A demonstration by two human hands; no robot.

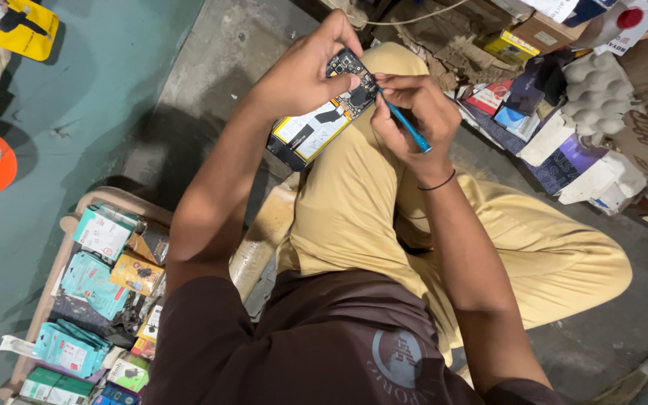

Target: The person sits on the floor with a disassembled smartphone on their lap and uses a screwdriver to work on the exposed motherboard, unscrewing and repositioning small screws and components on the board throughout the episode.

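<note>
Left hand (305, 75) grips an opened phone (324, 112) — right hand (414, 112) pinches a blue screwdriver (408, 126) against it.

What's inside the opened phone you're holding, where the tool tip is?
Inside the opened phone, held by the left hand, show a yellow-and-white battery and a dark circuit board. The right hand touches a blue screwdriver to the board. Fingers cover the phone's upper end.
</note>
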